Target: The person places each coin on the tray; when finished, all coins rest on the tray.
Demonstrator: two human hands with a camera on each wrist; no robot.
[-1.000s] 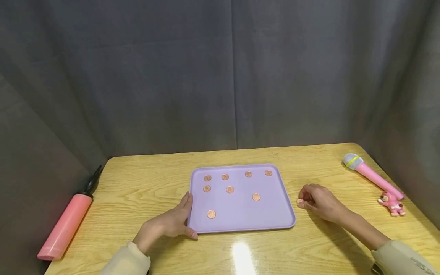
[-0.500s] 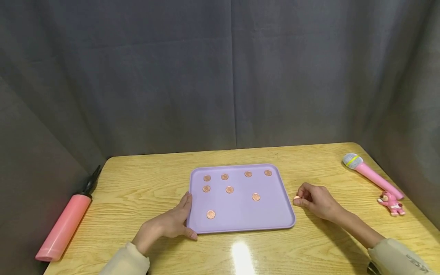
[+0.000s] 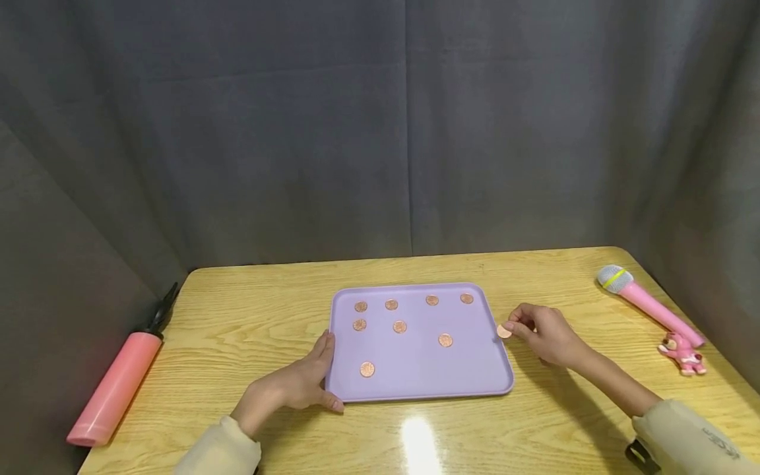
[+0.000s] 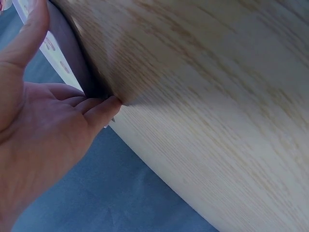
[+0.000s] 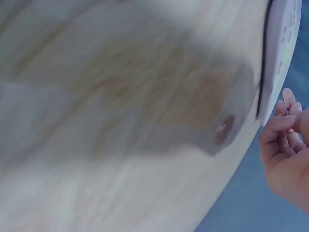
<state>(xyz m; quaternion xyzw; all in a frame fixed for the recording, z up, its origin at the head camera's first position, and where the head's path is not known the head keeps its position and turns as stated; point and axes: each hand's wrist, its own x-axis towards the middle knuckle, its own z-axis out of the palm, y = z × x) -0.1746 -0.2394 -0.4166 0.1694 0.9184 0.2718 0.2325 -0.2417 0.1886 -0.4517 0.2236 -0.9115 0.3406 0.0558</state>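
Note:
A purple tray (image 3: 415, 382) lies on the table, with several copper-coloured coins spread over it, among them one coin (image 3: 367, 369) near its front left. Against the tray's left edge rests my left hand (image 3: 299, 381), its fingers along the side and its thumb by the front corner. In the left wrist view, the fingertips (image 4: 113, 104) touch the table beside the rim. My right hand (image 3: 546, 336) pinches a coin (image 3: 504, 331) between thumb and finger, raised over the tray's right rim. The right wrist view has another coin (image 5: 224, 130) on the table in the hand's shadow.
A pink toy microphone (image 3: 653, 307) and a small pink bear figure (image 3: 683, 354) lie at the table's right edge. On the left lies a pink hand pump (image 3: 119, 389) with a black end. A dark grey curtain (image 3: 297, 165) stands behind the wooden table (image 3: 249, 330).
My right hand has lifted the coin from the table and carried it left and away from me to the tray's right rim. The left hand has stayed at the tray.

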